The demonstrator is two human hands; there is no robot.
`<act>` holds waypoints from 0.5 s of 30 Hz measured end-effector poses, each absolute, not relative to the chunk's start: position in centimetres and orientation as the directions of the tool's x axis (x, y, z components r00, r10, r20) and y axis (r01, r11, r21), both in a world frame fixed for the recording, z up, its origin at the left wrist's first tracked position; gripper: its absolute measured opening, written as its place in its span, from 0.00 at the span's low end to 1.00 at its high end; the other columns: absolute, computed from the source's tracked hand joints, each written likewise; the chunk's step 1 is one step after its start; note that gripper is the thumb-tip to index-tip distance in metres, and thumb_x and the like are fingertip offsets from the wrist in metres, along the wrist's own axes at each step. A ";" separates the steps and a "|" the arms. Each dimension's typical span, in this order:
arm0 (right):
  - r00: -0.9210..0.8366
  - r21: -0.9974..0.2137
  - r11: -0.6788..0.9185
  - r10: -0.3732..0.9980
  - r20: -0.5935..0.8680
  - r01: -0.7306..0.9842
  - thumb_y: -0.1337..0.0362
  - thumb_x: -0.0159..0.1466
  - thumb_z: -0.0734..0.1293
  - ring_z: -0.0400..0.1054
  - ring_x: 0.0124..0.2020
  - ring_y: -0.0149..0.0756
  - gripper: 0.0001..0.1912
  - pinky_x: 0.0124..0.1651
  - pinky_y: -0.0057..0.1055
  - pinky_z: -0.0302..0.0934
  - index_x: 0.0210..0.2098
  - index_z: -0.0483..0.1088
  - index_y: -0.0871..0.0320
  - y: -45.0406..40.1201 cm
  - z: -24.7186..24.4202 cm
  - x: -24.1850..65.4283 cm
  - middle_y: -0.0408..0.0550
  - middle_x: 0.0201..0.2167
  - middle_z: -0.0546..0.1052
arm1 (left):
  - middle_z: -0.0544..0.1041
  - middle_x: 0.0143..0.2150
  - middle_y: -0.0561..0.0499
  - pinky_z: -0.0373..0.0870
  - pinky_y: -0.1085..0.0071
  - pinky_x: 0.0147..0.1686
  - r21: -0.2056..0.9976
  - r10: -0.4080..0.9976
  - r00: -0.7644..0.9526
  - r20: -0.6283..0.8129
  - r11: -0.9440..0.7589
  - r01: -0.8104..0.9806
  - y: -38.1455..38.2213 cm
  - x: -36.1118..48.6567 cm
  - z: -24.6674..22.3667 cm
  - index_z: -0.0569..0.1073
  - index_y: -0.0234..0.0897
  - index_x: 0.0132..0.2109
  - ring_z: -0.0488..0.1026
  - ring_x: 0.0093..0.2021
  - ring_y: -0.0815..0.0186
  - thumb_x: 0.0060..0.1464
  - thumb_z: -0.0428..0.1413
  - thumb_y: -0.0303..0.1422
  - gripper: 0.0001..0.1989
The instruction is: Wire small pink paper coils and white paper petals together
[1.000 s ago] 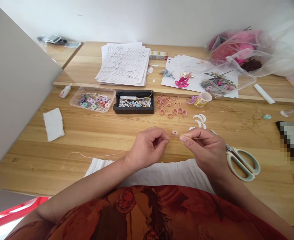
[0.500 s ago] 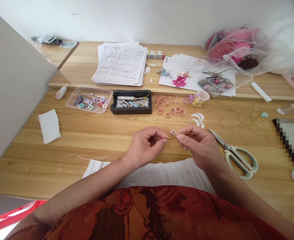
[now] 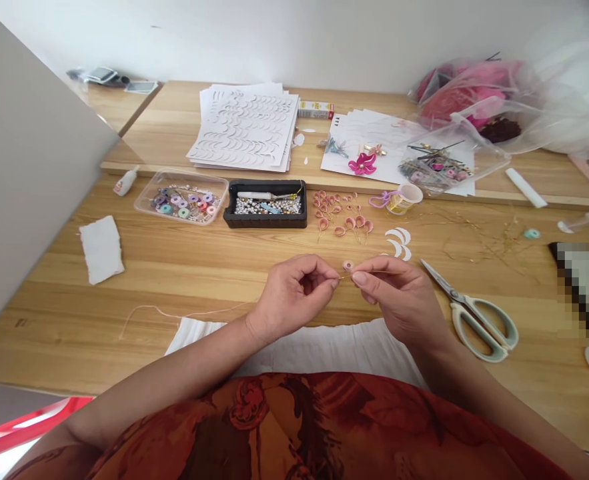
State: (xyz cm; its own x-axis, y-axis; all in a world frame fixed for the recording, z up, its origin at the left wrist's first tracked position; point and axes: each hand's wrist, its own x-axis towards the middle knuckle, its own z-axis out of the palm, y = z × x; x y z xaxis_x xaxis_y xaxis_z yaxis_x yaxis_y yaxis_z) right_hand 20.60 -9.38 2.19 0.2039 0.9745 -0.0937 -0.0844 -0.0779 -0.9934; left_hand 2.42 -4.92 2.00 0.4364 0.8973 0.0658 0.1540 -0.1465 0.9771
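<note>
Light was bright, diffuse | white plastic (image 3: pixel 577 100) beyond and right of the right hand (image 3: pixel 399 293) looked hazy | a pixelated patch (image 3: pixel 587 287) sat farther right | thin wire (image 3: pixel 345 277) beside the left hand (image 3: pixel 294 290) barely resolved | forearms (image 3: pixel 174 380) stretched toward the lower edges

Your right hand (image 3: pixel 405 295) has shifted toward the worktop's left edge, closing in on your left hand (image 3: pixel 294 292); the gold wire (image 3: pixel 345 277) between your fingertips spans less than a second ago; your right fingertips now reach the pink spool (image 3: pixel 348 265), where a gap showed; the scissors (image 3: pixel 455 295) show their blades, mostly hidden then.
</note>
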 end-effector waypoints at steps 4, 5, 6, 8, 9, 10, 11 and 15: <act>0.222 -1.000 -0.025 0.975 -0.022 0.013 0.63 0.58 0.76 0.66 0.25 0.28 0.01 0.33 0.30 0.65 0.30 0.81 0.52 -9.4 2.1 20.4 0.40 0.23 0.76 | 0.77 0.28 0.50 0.64 0.75 0.26 0.984 0.898 0.434 0.070 -0.133 0.117 -5.0 2.5 2.0 0.78 0.33 0.34 0.68 0.26 0.71 0.55 0.60 0.31 0.05; 0.222 -1.000 -0.012 0.975 -0.008 0.019 0.63 0.58 0.76 0.67 0.26 0.29 0.01 0.34 0.30 0.66 0.31 0.81 0.51 -9.5 2.1 20.4 0.40 0.24 0.76 | 0.77 0.28 0.50 0.65 0.75 0.26 0.986 0.900 0.431 0.073 -0.130 0.104 -5.0 2.5 2.0 0.77 0.33 0.34 0.69 0.26 0.71 0.55 0.60 0.31 0.05; 0.223 -1.000 0.003 0.975 0.007 0.020 0.64 0.58 0.76 0.69 0.28 0.30 0.01 0.35 0.31 0.67 0.31 0.81 0.51 -9.5 2.0 20.4 0.41 0.24 0.77 | 0.77 0.28 0.50 0.65 0.75 0.26 0.987 0.901 0.426 0.079 -0.129 0.090 -5.0 2.5 2.0 0.77 0.32 0.34 0.69 0.26 0.71 0.55 0.60 0.31 0.05; 0.226 -0.999 0.036 0.973 0.041 0.025 0.65 0.58 0.76 0.72 0.30 0.32 0.02 0.37 0.32 0.68 0.32 0.81 0.51 -9.6 1.8 20.3 0.41 0.27 0.80 | 0.77 0.28 0.50 0.65 0.75 0.26 0.988 0.905 0.413 0.100 -0.138 0.062 -4.9 2.5 2.0 0.77 0.32 0.34 0.69 0.26 0.72 0.55 0.60 0.31 0.05; 0.226 -0.998 0.058 0.972 0.066 0.039 0.65 0.59 0.76 0.73 0.31 0.32 0.02 0.38 0.32 0.69 0.32 0.81 0.51 -9.6 1.8 20.3 0.42 0.28 0.81 | 0.77 0.28 0.50 0.65 0.75 0.26 0.988 0.907 0.406 0.113 -0.146 0.051 -4.9 2.5 2.0 0.77 0.32 0.34 0.69 0.26 0.72 0.55 0.61 0.31 0.05; 0.226 -0.994 0.088 0.969 0.099 0.061 0.66 0.59 0.76 0.74 0.32 0.33 0.03 0.38 0.32 0.70 0.33 0.82 0.51 -9.7 1.8 20.3 0.42 0.29 0.82 | 0.77 0.28 0.50 0.66 0.75 0.26 0.987 0.908 0.398 0.128 -0.157 0.041 -4.9 2.5 1.9 0.77 0.32 0.34 0.69 0.26 0.72 0.55 0.61 0.31 0.05; 0.222 -0.988 0.125 0.965 0.142 0.092 0.67 0.59 0.76 0.75 0.33 0.34 0.04 0.39 0.33 0.70 0.34 0.82 0.51 -9.8 1.7 20.3 0.43 0.31 0.83 | 0.77 0.28 0.50 0.66 0.75 0.26 0.985 0.910 0.390 0.145 -0.171 0.033 -4.9 2.4 1.9 0.77 0.33 0.34 0.69 0.26 0.72 0.56 0.61 0.31 0.05; 0.162 -0.902 0.314 0.914 0.371 0.297 0.72 0.61 0.74 0.76 0.35 0.36 0.09 0.41 0.36 0.69 0.37 0.81 0.51 -10.1 2.0 20.3 0.44 0.33 0.83 | 0.77 0.29 0.50 0.68 0.75 0.28 0.962 0.903 0.351 0.249 -0.271 0.014 -4.8 2.3 1.8 0.77 0.33 0.34 0.70 0.27 0.72 0.56 0.62 0.28 0.03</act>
